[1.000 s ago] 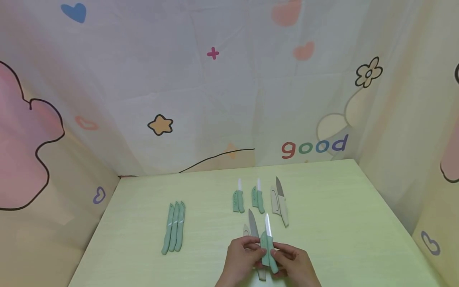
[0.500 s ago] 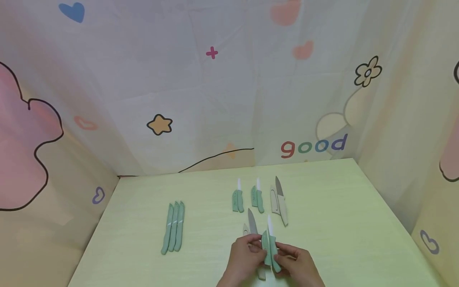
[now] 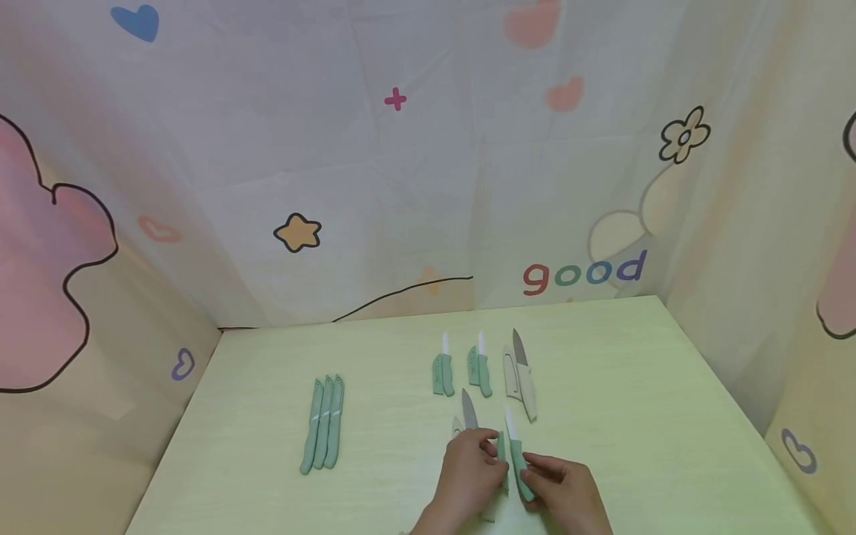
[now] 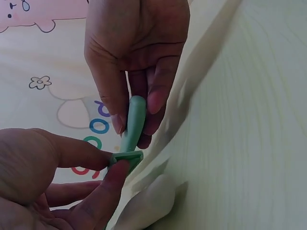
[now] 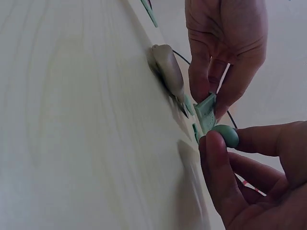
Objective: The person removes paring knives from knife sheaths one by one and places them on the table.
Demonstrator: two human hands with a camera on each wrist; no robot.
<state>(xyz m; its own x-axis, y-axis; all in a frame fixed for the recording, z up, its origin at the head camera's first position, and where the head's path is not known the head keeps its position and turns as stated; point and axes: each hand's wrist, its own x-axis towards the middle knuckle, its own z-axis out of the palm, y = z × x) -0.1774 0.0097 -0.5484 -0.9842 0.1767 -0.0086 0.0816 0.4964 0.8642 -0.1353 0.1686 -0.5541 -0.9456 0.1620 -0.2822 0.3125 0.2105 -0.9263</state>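
In the head view my left hand [image 3: 471,464] pinches a green blade sheath [image 3: 503,462], which is turned edge-on. Just right of it, my right hand [image 3: 567,487] grips the green handle of a small paring knife [image 3: 520,469], white blade pointing away. Sheath and knife are held side by side, slightly apart. The left wrist view shows the sheath's open end [image 4: 129,157] between thumb and finger. In the right wrist view the knife handle's rounded end [image 5: 227,136] sits between thumb and fingers. Under my left hand lies a beige-handled knife [image 3: 470,410], partly covered, with its beige sheath [image 3: 458,427].
Farther back on the table [image 3: 635,416] lie two green paring knives [image 3: 449,375] [image 3: 484,375] beside their sheaths, and a beige knife [image 3: 527,386] beside its sheath [image 3: 512,375]. Three long green knives [image 3: 326,427] form a row at left. A printed curtain [image 3: 401,186] stands behind.
The sheath and the knife were side by side and touching; now a gap shows between them. My left hand has turned the sheath edge-on, and both hands have shifted slightly right.
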